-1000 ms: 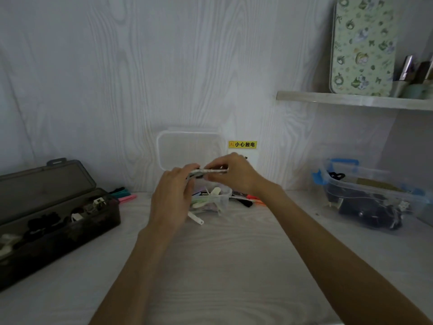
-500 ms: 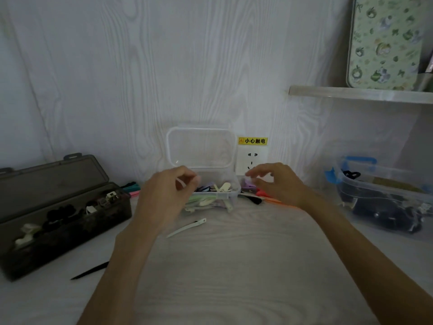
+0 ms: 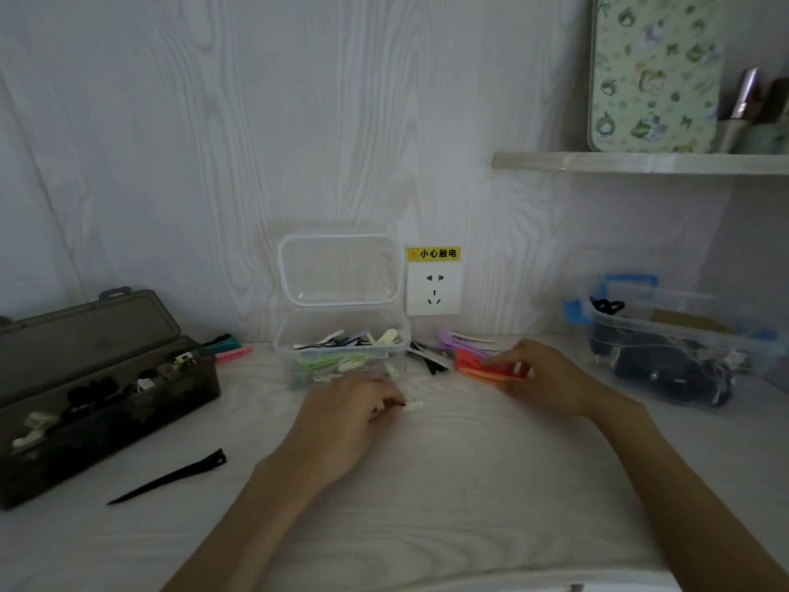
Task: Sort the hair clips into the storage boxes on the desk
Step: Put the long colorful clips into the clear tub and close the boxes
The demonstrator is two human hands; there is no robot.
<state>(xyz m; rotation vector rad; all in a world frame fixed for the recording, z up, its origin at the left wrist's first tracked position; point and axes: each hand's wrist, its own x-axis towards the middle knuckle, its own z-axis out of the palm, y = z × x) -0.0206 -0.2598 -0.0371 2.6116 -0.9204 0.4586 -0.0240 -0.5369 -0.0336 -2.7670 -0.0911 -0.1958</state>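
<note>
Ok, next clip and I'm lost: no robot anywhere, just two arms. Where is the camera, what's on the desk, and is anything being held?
There is no machine here: a person sorts hair clips bare-handed, and the single camera sits on their head, looking forward and down. The left hand rests on the desk, fingers curled onto a small white clip. The right hand takes hold of a bunch of red and orange clips. Between the hands, at the wall, stands an open clear box with pale clips inside. A dark grey box stands open on the left, a blue-latched tub on the right. A long black clip lies loose in front of the grey box.
</note>
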